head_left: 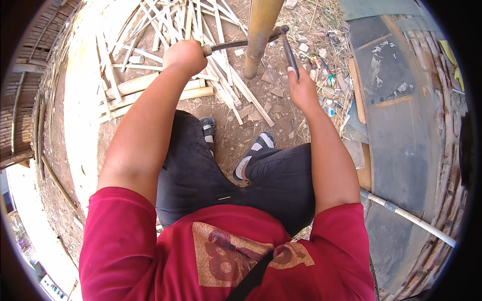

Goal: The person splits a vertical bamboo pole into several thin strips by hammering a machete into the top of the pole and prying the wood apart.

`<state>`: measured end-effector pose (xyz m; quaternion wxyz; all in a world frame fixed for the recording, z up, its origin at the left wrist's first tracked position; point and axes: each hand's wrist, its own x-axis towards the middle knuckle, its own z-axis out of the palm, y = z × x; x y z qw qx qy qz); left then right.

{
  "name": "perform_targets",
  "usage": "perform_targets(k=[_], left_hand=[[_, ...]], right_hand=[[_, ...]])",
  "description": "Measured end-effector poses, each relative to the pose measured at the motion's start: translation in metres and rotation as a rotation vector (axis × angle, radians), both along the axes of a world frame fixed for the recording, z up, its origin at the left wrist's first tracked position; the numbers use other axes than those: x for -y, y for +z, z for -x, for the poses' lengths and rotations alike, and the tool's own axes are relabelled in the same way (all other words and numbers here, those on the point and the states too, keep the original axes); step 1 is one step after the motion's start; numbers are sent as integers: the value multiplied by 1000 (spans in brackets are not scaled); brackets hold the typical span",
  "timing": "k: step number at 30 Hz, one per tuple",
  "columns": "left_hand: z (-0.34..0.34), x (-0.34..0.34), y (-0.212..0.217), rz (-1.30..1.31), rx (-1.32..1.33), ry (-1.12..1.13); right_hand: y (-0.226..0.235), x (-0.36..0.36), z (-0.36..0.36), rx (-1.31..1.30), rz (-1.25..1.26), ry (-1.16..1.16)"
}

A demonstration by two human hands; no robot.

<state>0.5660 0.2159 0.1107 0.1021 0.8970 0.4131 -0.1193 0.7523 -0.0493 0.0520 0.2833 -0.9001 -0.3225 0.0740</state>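
A thick yellow bamboo pole (261, 30) stands upright on the dirt in front of me. A dark metal two-handled blade (281, 34) is hooked around the pole's right side. My left hand (185, 55) is fisted on its left handle (226, 46), just left of the pole. My right hand (302, 88) grips the other handle (291, 57), which runs down from the pole toward me. My legs in dark trousers and sandalled feet (251, 155) are below the pole.
Several split bamboo strips (181, 25) lie piled on the ground at the upper left. Dark sheets and boards (396, 100) lie at the right, with a white pipe (416, 223) across them. Chips and litter dot the dirt (261, 115). A woven bamboo panel (25, 75) borders the left.
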Motion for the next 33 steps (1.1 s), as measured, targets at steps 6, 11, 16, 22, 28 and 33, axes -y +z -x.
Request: perform_targets(k=[6,11,16,22,28,33], left_hand=[[4,0,7,4,-35,43],[5,5,6,-36,26,30],[10,-7,0,-31,-6,38],[5,-1,6,-43,19,18],[11,-1,3,1,-20,32],[10,1,6,-32,13,19]], right_hand=[[56,-13,6,-95,-340,-71],[11,-8,12,-67,26,-52],[57,-14,6,-122,-376,-85],[16,-10,4,-66,-76,-50],[28,-14,11,-110,-289,-64],[25,-7,6,-122,-123,-42]])
